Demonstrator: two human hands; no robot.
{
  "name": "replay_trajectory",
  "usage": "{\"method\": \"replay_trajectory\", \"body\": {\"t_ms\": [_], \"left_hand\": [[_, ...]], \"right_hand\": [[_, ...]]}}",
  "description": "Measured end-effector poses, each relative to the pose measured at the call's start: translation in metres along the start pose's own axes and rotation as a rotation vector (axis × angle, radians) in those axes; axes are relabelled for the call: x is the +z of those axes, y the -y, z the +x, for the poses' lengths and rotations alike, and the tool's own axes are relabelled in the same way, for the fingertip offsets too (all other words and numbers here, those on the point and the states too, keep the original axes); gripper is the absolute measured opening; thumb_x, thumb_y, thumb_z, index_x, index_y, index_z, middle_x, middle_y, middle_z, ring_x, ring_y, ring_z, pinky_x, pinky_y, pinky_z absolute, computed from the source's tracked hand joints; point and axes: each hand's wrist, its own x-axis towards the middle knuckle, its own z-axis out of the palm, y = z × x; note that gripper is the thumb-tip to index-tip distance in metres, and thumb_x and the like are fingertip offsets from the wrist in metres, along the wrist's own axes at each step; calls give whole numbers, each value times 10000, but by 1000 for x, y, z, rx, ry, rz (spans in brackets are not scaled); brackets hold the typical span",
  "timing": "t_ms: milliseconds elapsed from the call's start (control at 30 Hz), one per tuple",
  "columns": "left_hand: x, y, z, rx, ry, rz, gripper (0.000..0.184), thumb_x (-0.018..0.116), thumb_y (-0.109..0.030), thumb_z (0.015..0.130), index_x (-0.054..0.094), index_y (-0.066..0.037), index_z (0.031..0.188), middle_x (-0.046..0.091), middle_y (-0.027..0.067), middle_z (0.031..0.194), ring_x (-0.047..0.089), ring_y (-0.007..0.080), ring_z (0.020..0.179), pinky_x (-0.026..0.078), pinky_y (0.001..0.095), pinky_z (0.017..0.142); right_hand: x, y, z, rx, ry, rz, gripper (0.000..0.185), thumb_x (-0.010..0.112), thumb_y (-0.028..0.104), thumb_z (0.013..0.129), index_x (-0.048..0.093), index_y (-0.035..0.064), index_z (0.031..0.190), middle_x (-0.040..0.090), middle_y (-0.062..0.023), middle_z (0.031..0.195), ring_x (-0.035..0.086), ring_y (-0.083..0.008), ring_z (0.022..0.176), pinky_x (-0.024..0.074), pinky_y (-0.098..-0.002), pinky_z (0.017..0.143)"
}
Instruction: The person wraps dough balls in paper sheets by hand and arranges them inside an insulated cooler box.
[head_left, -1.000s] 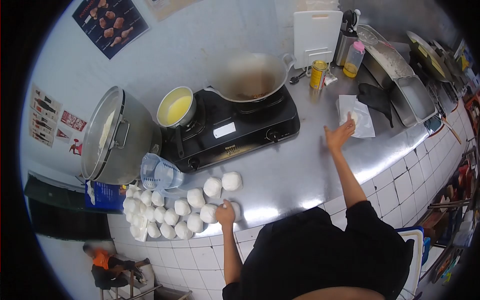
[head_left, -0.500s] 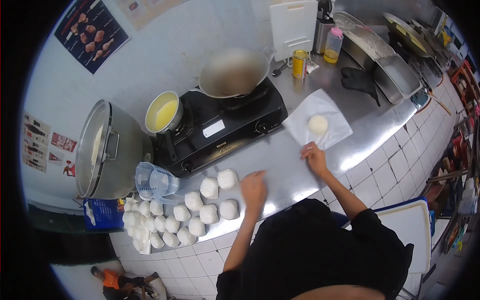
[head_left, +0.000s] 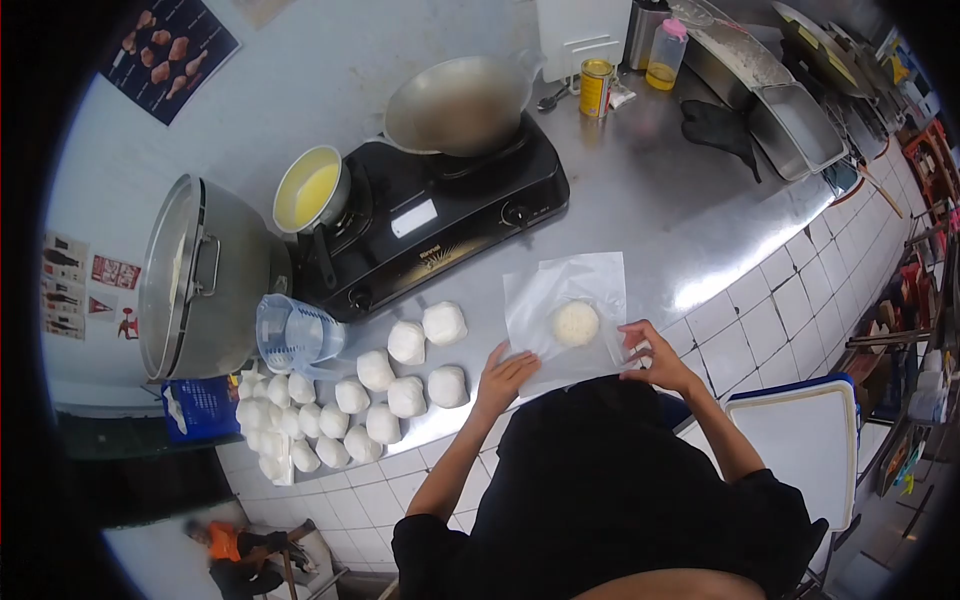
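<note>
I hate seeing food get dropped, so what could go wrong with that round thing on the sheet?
A tug by the left hand or right hand might slide the pale round piece off the sheet, which lies close to the front edge of the counter.

The left forearm is near the closest white ball, so a sideways swing could perhaps knock it.

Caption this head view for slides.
Left hand and right hand flank a pale lump on a translucent sheet, white balls nearby.
</note>
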Motion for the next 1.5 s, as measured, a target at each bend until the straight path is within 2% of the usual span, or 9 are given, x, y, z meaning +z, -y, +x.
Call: {"method": "replay_trajectory", "body": {"t_ms": [133,333,567,733,833,933,1000,1400,1500], "left_hand": [[7,-8,-11,-117,-44,-44,437,581,94,716,692,-144,1066,700,16,1115,629,155,1136,336,496,1127],[5,-10,-4,-303,-71,-224,544,538,153,678,666,-108,1137,702,69,1111,652,224,1088,380,477,1108],[-18,-1,7,-317,-42,-323,544,528,166,666,681,-102,1113,705,67,1106,649,228,1087,400,448,1098],[-18,-2,9,-297,-82,-307,388,562,91,758,704,-96,1067,719,68,1015,662,234,1015,427,419,1040],[-17,-9,17,-395,-129,-228,205,561,-24,867,708,-85,995,695,94,833,645,266,853,441,406,931],[-1,-4,23,-558,-158,-133,194,520,-154,956,687,-74,900,619,126,664,578,299,704,418,405,802],[10,1,32,-660,-176,-119,267,492,-220,988,665,-68,851,583,144,606,545,318,642,397,407,743],[30,7,64,-838,-89,148,377,535,-372,959,690,-108,738,597,129,560,580,348,542,405,421,661],[20,7,66,-987,-79,75,316,598,-364,922,726,-98,809,650,111,631,618,332,596,458,402,677]], "right_hand": [[7,3,1,-246,-8,-622,543,713,-66,725,569,93,1224,672,-72,1133,536,-323,1231,454,-445,989],[10,-51,10,-409,-114,-411,218,600,-81,786,680,33,953,678,-126,1158,598,-318,1172,497,-419,956],[-37,-59,10,-393,-236,-586,229,560,-116,779,682,18,920,701,-139,1047,643,-309,1081,542,-381,895],[-16,-14,-1,-222,-18,-330,641,769,-21,621,578,91,1223,564,-111,1330,494,-322,1276,420,-409,1048],[4,-24,10,-217,29,-212,535,756,-40,642,632,90,1146,633,-111,1230,530,-334,1233,425,-406,1033],[8,-35,28,65,-88,-39,123,619,102,904,664,43,1002,653,-34,866,594,-131,896,459,-279,810],[17,-40,43,174,-230,239,257,530,224,1000,622,-1,917,537,-32,691,470,-68,688,422,-255,626],[13,-58,76,207,-459,-404,286,615,296,906,683,27,832,645,-204,718,627,-407,708,486,-426,635],[13,-60,76,209,-519,-341,295,674,303,872,681,28,768,627,-191,655,614,-362,599,477,-399,570]]}}
